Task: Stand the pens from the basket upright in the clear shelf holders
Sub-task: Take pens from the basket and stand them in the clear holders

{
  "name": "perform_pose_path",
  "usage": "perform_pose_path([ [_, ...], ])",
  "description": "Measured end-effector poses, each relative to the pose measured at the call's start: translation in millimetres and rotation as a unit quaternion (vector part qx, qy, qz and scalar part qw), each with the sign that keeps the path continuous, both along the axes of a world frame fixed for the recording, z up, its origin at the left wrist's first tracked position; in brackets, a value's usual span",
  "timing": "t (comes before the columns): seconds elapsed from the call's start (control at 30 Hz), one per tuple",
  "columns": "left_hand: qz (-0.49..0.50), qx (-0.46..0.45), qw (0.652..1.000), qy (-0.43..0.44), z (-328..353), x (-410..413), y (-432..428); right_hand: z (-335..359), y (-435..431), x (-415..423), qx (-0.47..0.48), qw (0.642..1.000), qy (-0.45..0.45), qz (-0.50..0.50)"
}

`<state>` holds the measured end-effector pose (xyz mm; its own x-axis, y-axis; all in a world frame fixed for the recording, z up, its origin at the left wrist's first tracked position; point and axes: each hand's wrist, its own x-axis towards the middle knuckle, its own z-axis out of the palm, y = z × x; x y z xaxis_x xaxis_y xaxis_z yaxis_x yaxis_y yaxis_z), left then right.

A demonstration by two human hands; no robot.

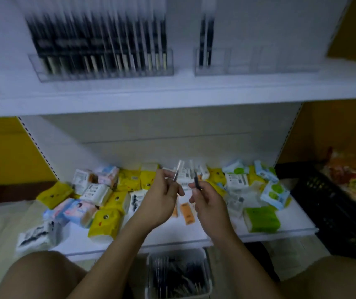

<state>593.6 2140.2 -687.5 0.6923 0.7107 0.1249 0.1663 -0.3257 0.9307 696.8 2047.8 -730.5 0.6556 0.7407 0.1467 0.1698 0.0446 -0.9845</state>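
My left hand (161,197) pinches a pen (177,172) with a clear cap, held upright over the lower shelf. Close beside it, my right hand (208,201) pinches a second dark pen (195,175). A white basket (208,275) with several dark pens sits on the floor between my knees. On the upper shelf, the left clear holder (106,71) is packed with upright black pens. The right clear holder (248,65) has two pens (206,42) at its left end. The view is blurred.
Many small tissue packs (108,201), yellow, white, blue and green, lie scattered on the lower shelf (280,230) behind my hands. A black crate (332,203) with orange packets stands at the right. The upper shelf's front edge (172,100) juts out above my hands.
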Motion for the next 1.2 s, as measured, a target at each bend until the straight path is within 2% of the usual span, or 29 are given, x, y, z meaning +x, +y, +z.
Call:
perform_pose_path([
  [0.13,-0.026,0.028,0.994,-0.102,58.6,3.4,-10.5,61.2,-7.4,5.7,0.073,0.996,-0.042,-0.007],
  [0.3,0.002,0.050,0.975,-0.217,116.2,12.6,-12.5,124.1,-7.8,17.7,0.139,0.985,-0.097,-0.028],
  [0.47,0.038,0.117,0.963,-0.240,168.6,35.2,-0.3,178.0,2.7,33.4,0.179,0.975,-0.130,-0.008],
  [0.57,0.037,0.125,0.959,-0.250,196.8,49.4,9.7,207.1,13.4,49.5,0.205,0.965,-0.157,-0.048],
  [0.7,0.033,0.137,0.955,-0.260,228.9,68.9,26.1,240.9,24.0,75.8,0.194,0.950,-0.222,-0.102],
  [0.9,0.026,0.128,0.955,-0.265,255.9,104.5,51.7,274.6,52.8,111.8,0.207,0.954,-0.185,-0.110],
  [1.2,0.075,0.159,0.952,-0.252,267.6,152.5,91.9,301.6,101.9,157.0,0.203,0.953,-0.189,-0.120],
])
